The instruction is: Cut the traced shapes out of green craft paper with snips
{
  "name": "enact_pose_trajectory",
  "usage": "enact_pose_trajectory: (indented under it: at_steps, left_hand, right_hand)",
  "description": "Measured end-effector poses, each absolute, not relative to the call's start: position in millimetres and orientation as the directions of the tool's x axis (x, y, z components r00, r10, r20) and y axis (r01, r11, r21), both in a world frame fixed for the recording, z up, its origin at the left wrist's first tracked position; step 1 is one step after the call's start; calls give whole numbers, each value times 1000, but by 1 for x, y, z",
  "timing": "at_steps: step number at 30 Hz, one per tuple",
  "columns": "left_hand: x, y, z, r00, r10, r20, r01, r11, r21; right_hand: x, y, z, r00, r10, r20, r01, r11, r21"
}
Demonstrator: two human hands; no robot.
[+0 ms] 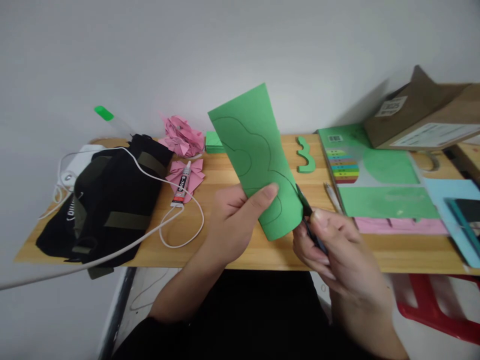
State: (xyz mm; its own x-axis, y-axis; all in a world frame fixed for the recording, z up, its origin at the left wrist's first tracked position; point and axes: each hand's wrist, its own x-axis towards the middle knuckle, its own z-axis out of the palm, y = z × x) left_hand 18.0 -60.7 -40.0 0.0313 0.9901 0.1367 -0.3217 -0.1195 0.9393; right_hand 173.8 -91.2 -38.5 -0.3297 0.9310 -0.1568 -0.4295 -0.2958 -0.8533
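My left hand (240, 220) grips a green sheet of paper (247, 130) by its lower left side, thumb on the front face. Wavy and curved pencil lines run over the sheet, and its lower end bends round. In my right hand (333, 245) is a pair of dark scissors (306, 207), fingers closed about the handles. Their blades meet the sheet's right edge, close to one drawn curve. Beyond the sheet, a wavy green cut-out (306, 156) lies on the wooden table (240, 255).
At left are a black bag (123, 205), a white cable (131, 245), a glue tube (182, 186) and pink paper pieces (183, 136). At right lie a pen (332, 196), a green paper pack (390, 200), a cardboard box (420, 120) and blue sheets (450, 192).
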Motion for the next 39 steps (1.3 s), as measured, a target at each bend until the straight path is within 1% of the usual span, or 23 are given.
enact_pose_trajectory:
  at_steps: [16,21,25,30,39]
  left_hand:
    - [16,-59,-41,101,986,130,-340,-89,936]
    - [15,-60,-43,77,991,112,-304,-84,949]
    - [15,-60,-41,71,991,110,-297,-84,951]
    - [14,-60,-38,78,994,70,-270,-46,962]
    - [13,-60,-38,87,991,102,-288,-73,955]
  right_hand:
    - [177,-92,-40,-349,923,-161,-421,-308,-853]
    - [175,-91,-40,-346,928,-143,-411,-286,-866]
    - [176,-91,-39,-353,922,-158,-392,-299,-870]
    - [179,-91,-39,-355,921,-164,-357,-295,-886]
    - [178,-92,-39,-350,923,-158,-342,-283,-896]
